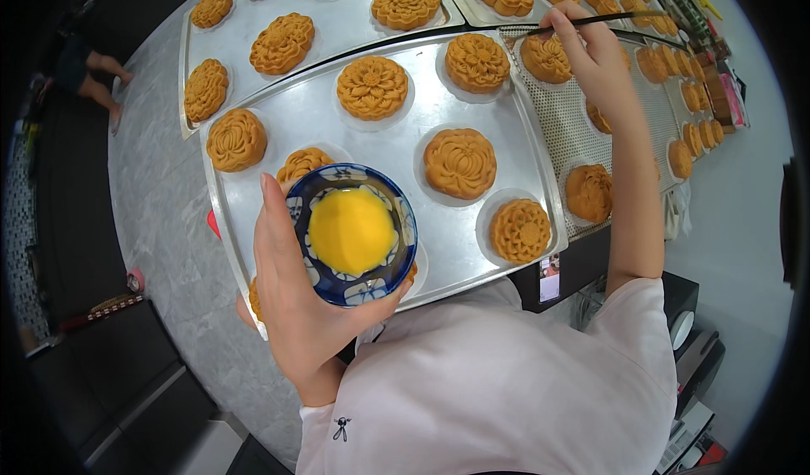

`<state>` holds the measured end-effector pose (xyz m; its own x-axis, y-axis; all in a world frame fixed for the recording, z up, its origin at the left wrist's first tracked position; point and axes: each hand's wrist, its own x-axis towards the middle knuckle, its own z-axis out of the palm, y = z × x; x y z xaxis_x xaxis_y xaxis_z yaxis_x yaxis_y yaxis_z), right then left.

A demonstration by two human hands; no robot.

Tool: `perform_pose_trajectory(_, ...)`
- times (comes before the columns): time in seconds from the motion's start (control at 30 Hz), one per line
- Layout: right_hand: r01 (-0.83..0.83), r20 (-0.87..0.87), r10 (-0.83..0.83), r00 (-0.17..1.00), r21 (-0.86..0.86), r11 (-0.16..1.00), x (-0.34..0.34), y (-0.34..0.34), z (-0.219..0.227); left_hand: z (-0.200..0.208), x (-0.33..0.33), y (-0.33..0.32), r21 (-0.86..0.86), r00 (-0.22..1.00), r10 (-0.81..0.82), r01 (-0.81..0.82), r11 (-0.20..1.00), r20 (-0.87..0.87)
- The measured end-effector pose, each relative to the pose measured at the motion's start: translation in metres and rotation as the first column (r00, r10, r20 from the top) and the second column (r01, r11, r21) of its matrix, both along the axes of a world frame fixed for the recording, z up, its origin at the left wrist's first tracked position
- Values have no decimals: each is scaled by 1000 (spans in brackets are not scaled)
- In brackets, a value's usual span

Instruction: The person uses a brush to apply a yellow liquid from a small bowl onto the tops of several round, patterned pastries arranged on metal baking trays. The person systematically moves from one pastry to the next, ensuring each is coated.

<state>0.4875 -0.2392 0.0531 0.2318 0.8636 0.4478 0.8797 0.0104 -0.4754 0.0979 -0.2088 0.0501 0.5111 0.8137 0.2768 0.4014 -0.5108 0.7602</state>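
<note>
My left hand (295,298) is wrapped round a small blue-and-white patterned bowl (405,239), held above the near left part of a metal tray (371,150). Yellow liquid, like beaten egg, lies in the bowl (350,232). At the upper right, my right hand (591,49) grips what looks like a brush (620,18) by its thin dark handle. Its left end reaches over a patterned mooncake (547,57) on a perforated tray (561,108); I cannot make out the bristles. Several golden mooncakes (460,164) sit on round papers on the metal tray, one partly hidden behind the bowl.
More trays of mooncakes (405,4) stand at the back and right. A phone with a lit screen (549,278) is beside the tray's near right corner. On the left is grey tiled floor (160,163), where another person's bare legs (103,83) show. Dark cabinets (110,374) are lower left.
</note>
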Motion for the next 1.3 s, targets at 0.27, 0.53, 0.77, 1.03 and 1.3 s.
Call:
perform_pose_trajectory(0.27,-192,-38,191,981,-41,981,-27,26,15,2,1,0,-7,1000,18,-18,1000,-3)
perform_pose_trajectory(0.53,-291,-73,284,956,-106,951,-35,48,14,-1,-2,2,21,1000,15,-14,1000,-10)
perform_pose_trajectory(0.77,-259,-72,250,965,-160,952,-35,50,19,-1,-1,4,5,1000,1,-1,1000,13)
perform_pose_trajectory(1.03,-45,95,75,993,-283,958,-50,62,48,-2,-4,4,6,1000,4,-4,1000,-6)
perform_pose_trajectory(1.3,-2,85,25,996,-262,965,-52,66,52,-1,-1,4,10,1000,-5,5,1000,-20)
